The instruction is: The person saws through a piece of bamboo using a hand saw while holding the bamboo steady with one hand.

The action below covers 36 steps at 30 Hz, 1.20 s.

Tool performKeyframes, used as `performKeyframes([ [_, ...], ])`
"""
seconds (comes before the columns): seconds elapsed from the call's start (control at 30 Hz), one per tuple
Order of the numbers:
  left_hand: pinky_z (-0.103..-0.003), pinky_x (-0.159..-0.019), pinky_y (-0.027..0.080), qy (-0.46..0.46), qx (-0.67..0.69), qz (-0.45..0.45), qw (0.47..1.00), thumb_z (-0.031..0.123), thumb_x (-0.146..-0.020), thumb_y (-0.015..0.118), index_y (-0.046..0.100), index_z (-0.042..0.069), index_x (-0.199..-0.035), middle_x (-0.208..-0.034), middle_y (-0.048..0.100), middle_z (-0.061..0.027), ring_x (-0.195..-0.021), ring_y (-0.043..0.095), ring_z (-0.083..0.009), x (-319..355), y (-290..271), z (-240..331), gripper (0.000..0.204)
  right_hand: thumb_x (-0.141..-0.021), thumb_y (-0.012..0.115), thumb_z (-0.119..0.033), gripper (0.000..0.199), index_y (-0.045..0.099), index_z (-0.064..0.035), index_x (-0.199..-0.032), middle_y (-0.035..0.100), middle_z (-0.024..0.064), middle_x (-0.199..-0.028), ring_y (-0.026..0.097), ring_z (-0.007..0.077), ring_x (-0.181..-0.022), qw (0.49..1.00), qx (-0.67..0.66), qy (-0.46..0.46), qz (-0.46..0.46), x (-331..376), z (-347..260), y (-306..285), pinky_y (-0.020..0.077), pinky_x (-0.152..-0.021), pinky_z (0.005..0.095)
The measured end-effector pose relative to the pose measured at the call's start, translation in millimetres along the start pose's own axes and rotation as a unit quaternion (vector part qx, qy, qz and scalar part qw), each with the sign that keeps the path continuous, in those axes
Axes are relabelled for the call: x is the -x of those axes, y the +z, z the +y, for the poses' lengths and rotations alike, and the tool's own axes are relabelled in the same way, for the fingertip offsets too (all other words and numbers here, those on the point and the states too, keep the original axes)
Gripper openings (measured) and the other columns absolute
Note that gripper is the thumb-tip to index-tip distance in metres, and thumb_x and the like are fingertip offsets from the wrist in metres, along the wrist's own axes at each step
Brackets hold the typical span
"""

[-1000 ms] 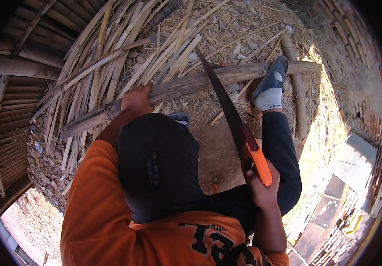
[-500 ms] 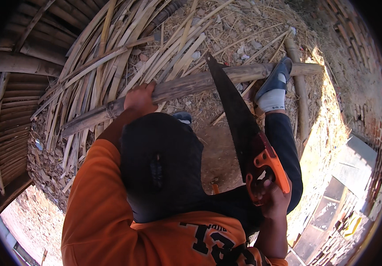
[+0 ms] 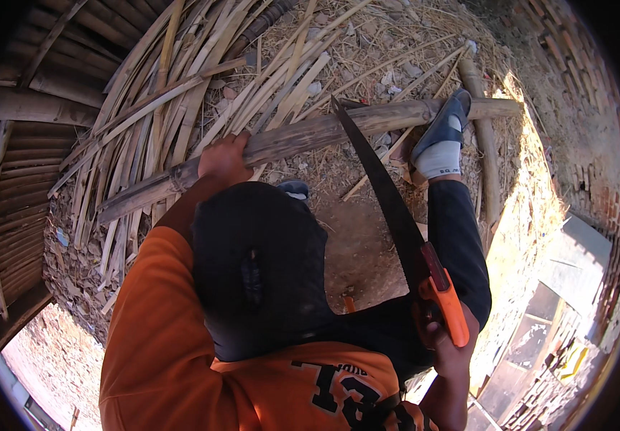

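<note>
My left hand (image 3: 223, 158) grips a weathered bamboo pole (image 3: 302, 138), its fingers curled over the top near the left part. The pole lies slantwise across the ground, its right end higher in view. In my right hand (image 3: 453, 341) is a handsaw (image 3: 383, 183), held by its orange handle. The dark blade points up and to the left, seen nearly edge-on, and its tip overlaps the middle of the pole in view. Whether the blade touches the pole I cannot tell. My right foot, in a sandal (image 3: 443, 129) and white sock, rests on the pole's right part.
Split bamboo strips (image 3: 166, 108) lie heaped beyond the pole on the left. A second pole (image 3: 486, 147) lies crosswise by the right end. Straw and chips litter the ground. A brick wall (image 3: 583, 108) rises on the right, a bamboo-slat structure (image 3: 33, 179) on the left.
The saw has turned in my right hand, so its blade now shows narrower, and its handle has moved slightly down and right. My left hand stays on the bamboo pole.
</note>
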<state>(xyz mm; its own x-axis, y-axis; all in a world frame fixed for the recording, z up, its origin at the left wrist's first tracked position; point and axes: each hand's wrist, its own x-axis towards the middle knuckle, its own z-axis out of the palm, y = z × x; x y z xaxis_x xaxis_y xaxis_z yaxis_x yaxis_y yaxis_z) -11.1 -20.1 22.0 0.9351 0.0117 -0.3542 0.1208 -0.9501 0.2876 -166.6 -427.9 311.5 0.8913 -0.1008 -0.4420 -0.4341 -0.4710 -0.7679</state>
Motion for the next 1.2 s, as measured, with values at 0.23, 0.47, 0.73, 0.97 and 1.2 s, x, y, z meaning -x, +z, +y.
performKeyframes([
  [0.23,-0.048,-0.106,0.053,-0.004,-0.008,-0.009,1.0,0.027,-0.072,0.084,0.053,0.017,-0.149,-0.136,0.064,-0.0153,-0.124,0.065,-0.0379,0.3,-1.3,2.4,0.084,-0.086,0.075,-0.026,0.038,0.068,0.0056,-0.107,0.068,0.0038,-0.081,0.061,0.0112,-0.07,1.0,0.003,0.005,-0.019,-2.4,2.3,4.6,0.047,-0.065,0.027],
  [0.47,-0.048,-0.107,0.053,-0.008,-0.006,-0.025,1.0,0.027,-0.072,0.084,0.052,0.017,-0.15,-0.137,0.064,-0.0151,-0.125,0.065,-0.0372,-0.2,-4.7,2.0,0.085,-0.086,0.075,-0.029,0.051,0.069,0.0068,-0.121,0.072,0.0057,-0.088,0.064,0.0112,-0.076,1.0,-0.022,0.021,-0.004,30.4,7.5,-2.2,0.0479,-0.069,0.0259],
  [0.73,-0.05,-0.104,0.053,0.018,-0.016,0.029,0.999,0.03,-0.072,0.083,0.055,0.018,-0.146,-0.127,0.066,-0.0118,-0.121,0.066,-0.0349,-5.0,14.0,1.0,0.08,-0.086,0.073,-0.019,0.04,0.069,0.0044,-0.119,0.068,0.0056,-0.081,0.062,0.0102,-0.071,0.999,0.014,-0.018,-0.046,-32.4,32.0,40.9,0.0495,-0.067,0.0275],
  [0.97,-0.05,-0.103,0.054,-0.002,-0.015,0.01,1.0,0.029,-0.072,0.084,0.054,0.018,-0.147,-0.127,0.066,-0.0132,-0.121,0.067,-0.035,-1.4,8.4,-0.6,0.082,-0.089,0.067,-0.005,0.028,0.069,0.0047,-0.115,0.067,0.006,-0.081,0.062,0.0106,-0.07,0.999,0.028,-0.03,-0.032,17.1,10.8,1.0,0.0506,-0.069,0.029],
  [1.2,-0.05,-0.105,0.053,0.004,-0.016,0.001,1.0,0.03,-0.072,0.083,0.052,0.021,-0.148,-0.131,0.064,-0.0116,-0.125,0.064,-0.0345,-6.2,22.0,-7.3,0.082,-0.089,0.067,-0.005,0.022,0.066,0.0023,-0.11,0.065,0.0051,-0.083,0.061,0.0126,-0.075,0.998,0.001,-0.029,-0.055,-75.2,33.9,68.8,0.0512,-0.071,0.0308],
])
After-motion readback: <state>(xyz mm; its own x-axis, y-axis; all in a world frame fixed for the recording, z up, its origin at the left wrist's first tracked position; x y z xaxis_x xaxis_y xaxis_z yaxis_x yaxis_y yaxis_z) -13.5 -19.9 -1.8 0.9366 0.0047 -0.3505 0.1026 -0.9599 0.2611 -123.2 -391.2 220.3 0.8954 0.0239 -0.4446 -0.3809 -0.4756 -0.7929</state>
